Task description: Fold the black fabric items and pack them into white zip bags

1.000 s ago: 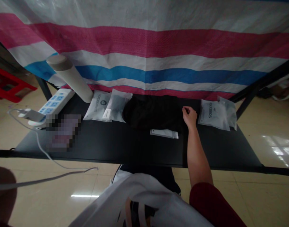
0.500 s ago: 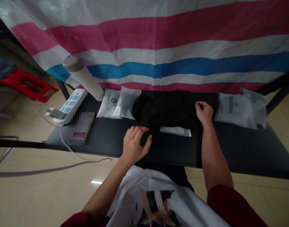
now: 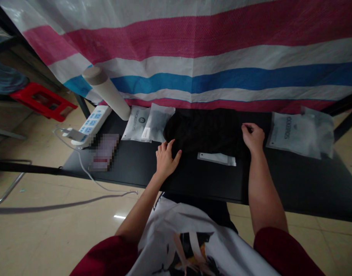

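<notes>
A dark piece of black cloth (image 3: pixel 204 130) lies spread lengthwise on the black table (image 3: pixel 204 180); what kind of garment or cover it is, I cannot tell. My left hand (image 3: pixel 166 159) rests at its near left corner, fingers spread and fingertips by the edge. At the cloth's right end, my right hand (image 3: pixel 254 137) is closed in a pinch on the fabric edge. Partly under the near edge of the cloth sticks out a flat white plastic packet (image 3: pixel 217 158).
Frosted plastic bags (image 3: pixel 137 124) with printed lettering lie left of the cloth, and another frosted bag (image 3: pixel 296 134) lies to the right. A white bottle (image 3: pixel 111 94), a power strip (image 3: pixel 92 124) and a phone (image 3: pixel 104 152) occupy the left end. A striped sheet (image 3: pixel 190 50) hangs behind.
My left hand has moved forward to the near left corner of the cloth. My right hand stays at the right end. The view has shifted slightly.
</notes>
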Demonstrator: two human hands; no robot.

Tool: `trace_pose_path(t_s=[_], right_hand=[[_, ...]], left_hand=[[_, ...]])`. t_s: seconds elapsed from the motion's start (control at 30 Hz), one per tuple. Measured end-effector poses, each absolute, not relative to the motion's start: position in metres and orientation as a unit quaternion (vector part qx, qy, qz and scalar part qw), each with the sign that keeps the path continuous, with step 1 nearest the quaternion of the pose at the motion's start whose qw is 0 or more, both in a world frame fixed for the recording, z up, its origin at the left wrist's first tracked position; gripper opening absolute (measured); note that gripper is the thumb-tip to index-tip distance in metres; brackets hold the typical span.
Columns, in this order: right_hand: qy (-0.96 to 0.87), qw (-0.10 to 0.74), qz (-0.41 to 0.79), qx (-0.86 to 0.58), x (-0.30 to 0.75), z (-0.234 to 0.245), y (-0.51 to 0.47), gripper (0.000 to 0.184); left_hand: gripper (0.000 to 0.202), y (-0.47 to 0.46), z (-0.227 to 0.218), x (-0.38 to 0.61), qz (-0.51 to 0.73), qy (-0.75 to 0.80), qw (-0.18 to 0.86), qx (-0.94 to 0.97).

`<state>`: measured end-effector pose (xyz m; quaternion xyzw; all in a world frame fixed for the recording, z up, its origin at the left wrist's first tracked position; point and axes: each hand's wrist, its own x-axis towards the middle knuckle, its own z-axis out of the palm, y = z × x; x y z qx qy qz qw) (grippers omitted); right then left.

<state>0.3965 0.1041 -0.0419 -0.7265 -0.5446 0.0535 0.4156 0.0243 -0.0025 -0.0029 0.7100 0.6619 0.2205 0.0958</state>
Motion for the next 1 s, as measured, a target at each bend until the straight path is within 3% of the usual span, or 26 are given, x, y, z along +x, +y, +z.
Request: trace_pose_path(t_s=[0.3,0.5,0.67,0.9,1.0], right_hand=[[-0.543,0.412,0.054,-0.729,0.396,-0.04,0.104,0.03],[-0.552,0.409,0.047,-0.725,0.393,-0.039,0.103,0.03],[-0.557,0.405,0.048,-0.723,0.391,-0.036,0.103,0.03],[-0.549,0.406,0.057,-0.728,0.39,-0.034,0.103,0.032],[-0.55,0.416,0.061,-0.722,0.389,-0.032,0.102,0.03]], left_hand=[[0.052,-0.005,-0.005,0.024,0.24,0.654,0.092,0.712],[0.053,0.0,-0.011,0.018,0.315,0.635,0.095,0.699],[0.06,0.007,0.021,0.037,0.351,0.589,0.055,0.726],[0.059,0.021,0.057,0.097,0.156,0.322,0.076,0.931],[0.056,0.026,0.055,0.099,0.129,0.303,0.091,0.94]])
